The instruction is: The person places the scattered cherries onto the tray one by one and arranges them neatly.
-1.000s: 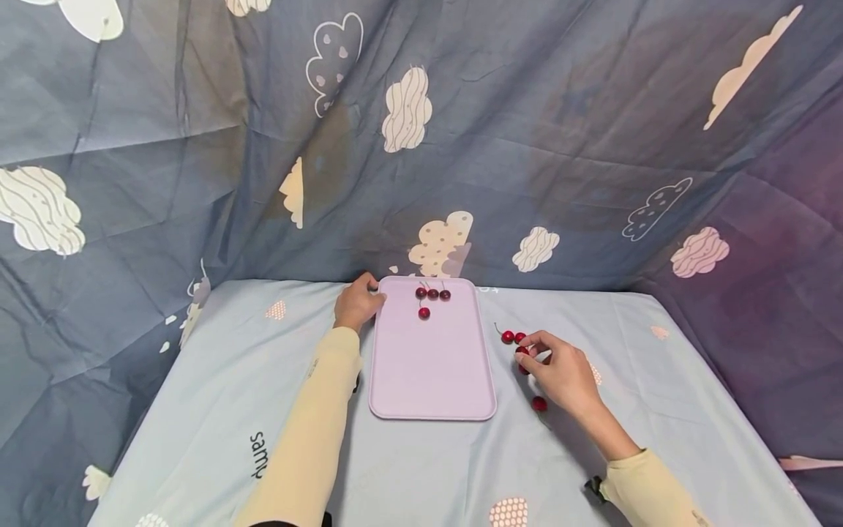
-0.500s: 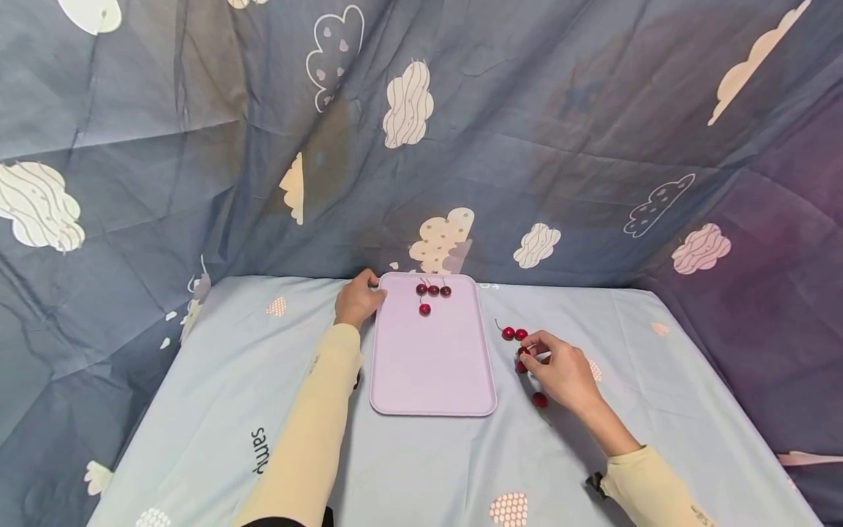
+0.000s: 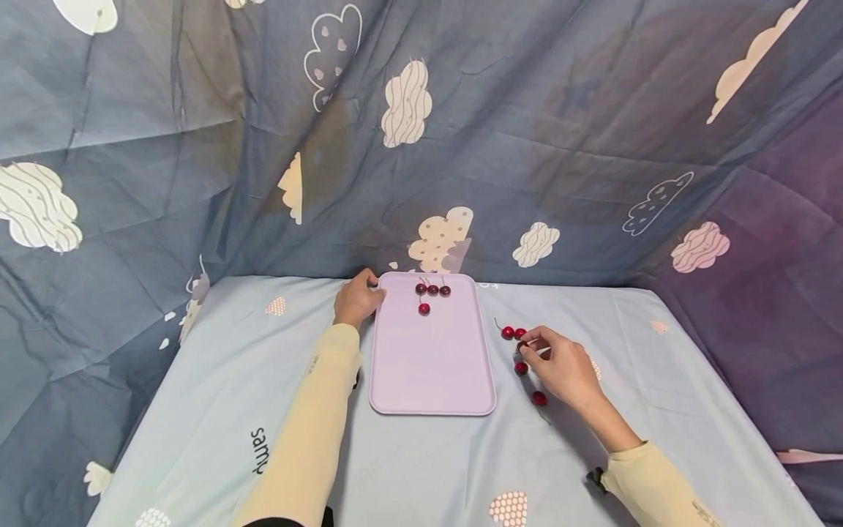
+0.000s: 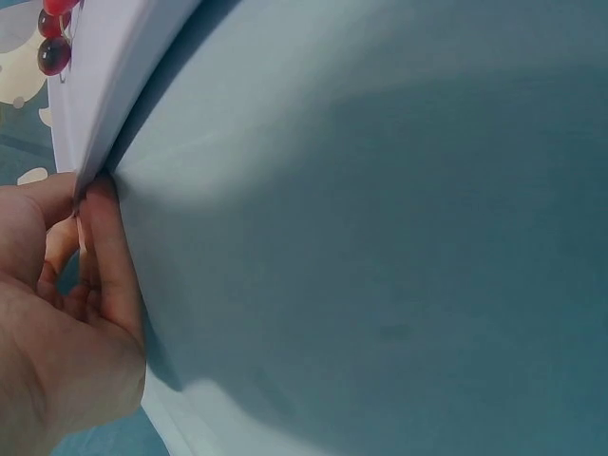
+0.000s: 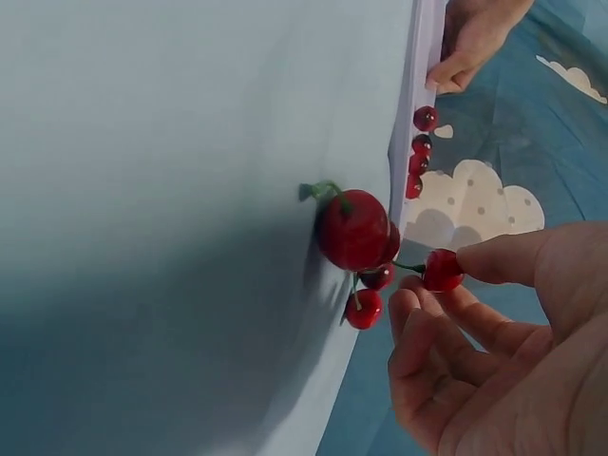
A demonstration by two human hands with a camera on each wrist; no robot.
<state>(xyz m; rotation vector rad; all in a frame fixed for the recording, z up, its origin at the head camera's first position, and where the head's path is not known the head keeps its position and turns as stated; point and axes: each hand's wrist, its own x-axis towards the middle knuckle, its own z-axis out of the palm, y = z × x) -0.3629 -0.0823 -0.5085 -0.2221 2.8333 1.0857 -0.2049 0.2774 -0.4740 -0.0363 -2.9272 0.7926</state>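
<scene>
At the far left corner of a lilac tray (image 3: 431,366), my left hand (image 3: 358,298) pinches the rim between thumb and fingers, as the left wrist view of that hand (image 4: 71,323) also shows. Several dark red cherries lie near the tray's far end, one of them (image 3: 424,309) closer than the row behind it. To the right of the tray, my right hand (image 3: 565,372) holds a cherry (image 5: 443,271) between thumb and fingertips, its green stem pointing away from the thumb. Other cherries lie on the cloth about that hand, including a near one (image 3: 539,399) and another (image 3: 521,368).
A pale blue printed cloth (image 3: 421,468) covers the table. Dark blue cloud-patterned fabric (image 3: 514,132) rises behind it and along the sides. Two cherries (image 3: 508,332) lie side by side between the tray and the right hand.
The right hand has lifted its cherry slightly away from the one lying below it, which now shows more fully. My left hand stays at the tray's corner.
</scene>
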